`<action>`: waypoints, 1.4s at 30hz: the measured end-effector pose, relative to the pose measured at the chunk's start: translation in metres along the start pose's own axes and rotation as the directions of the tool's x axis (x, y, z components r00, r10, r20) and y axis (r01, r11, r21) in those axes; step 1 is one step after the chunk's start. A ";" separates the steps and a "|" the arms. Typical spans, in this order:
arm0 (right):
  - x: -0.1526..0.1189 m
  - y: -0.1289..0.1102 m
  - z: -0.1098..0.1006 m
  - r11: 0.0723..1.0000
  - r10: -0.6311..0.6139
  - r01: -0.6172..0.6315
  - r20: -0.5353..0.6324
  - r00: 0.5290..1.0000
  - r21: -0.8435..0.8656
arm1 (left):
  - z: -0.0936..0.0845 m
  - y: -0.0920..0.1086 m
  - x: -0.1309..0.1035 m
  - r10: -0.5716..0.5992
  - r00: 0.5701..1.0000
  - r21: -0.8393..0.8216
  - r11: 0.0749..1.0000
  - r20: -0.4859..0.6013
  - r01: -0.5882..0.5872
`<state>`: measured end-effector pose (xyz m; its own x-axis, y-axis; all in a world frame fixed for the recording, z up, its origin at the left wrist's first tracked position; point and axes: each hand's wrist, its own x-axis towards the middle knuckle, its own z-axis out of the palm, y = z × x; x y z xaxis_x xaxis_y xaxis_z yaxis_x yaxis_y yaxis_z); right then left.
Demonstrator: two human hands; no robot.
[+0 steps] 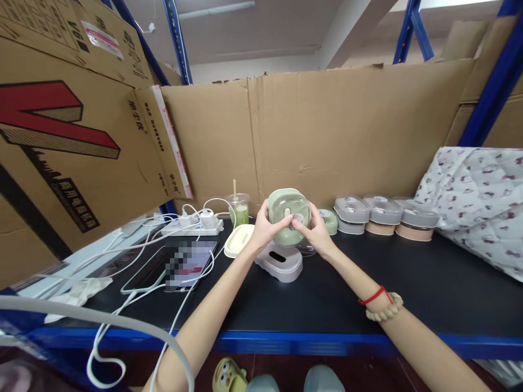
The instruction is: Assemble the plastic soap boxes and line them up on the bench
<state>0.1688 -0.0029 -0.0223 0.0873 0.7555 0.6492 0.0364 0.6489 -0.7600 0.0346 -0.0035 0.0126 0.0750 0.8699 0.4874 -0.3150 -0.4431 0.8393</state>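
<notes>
A pale green box with a clear lid (289, 200) is lifted over the table, its see-through top turned toward me. Around its left side is my left hand (265, 230), thumb pressed on the front. My right hand (318, 231) grips the right side, its thumb near a round sticker on the lid. Below the held box a white plastic piece with a dark oval slot (281, 267) lies on the black tabletop (318, 299). Left of it is a cream-coloured lid or box (237, 240), partly behind my left forearm. Another green box (329, 220) sits behind my right hand.
Several grey-lidded boxes (381, 209) line the back right, beside a patterned quilted cloth (478, 201). At left are a cup with green drink (240, 209), a power strip (192, 228), a tablet (196, 256), a phone (145, 272) and loose white cables. Cardboard (327, 125) walls the back.
</notes>
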 end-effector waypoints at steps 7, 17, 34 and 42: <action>0.004 -0.005 -0.005 0.995 -0.068 0.074 0.098 0.993 -0.065 | 0.001 0.005 -0.003 0.063 0.998 0.007 0.998 -0.006 -0.063; -0.012 -0.009 -0.001 0.800 -0.179 0.175 0.051 0.983 -0.574 | 0.009 -0.008 -0.004 -0.069 0.971 -0.044 0.997 -0.229 0.060; -0.004 -0.005 -0.007 0.871 -0.145 0.123 -0.009 0.989 -0.476 | 0.008 -0.009 -0.003 -0.295 0.942 -0.208 0.943 -0.160 0.259; -0.005 -0.007 -0.006 0.847 -0.150 0.132 0.006 0.989 -0.516 | 0.008 -0.013 -0.003 -0.333 0.928 -0.182 0.935 -0.166 0.303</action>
<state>0.1737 -0.0122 -0.0203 0.0753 0.6498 0.7563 0.5557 0.6024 -0.5730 0.0459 -0.0015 0.0021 0.0173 0.9910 0.1327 -0.4441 -0.1113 0.8890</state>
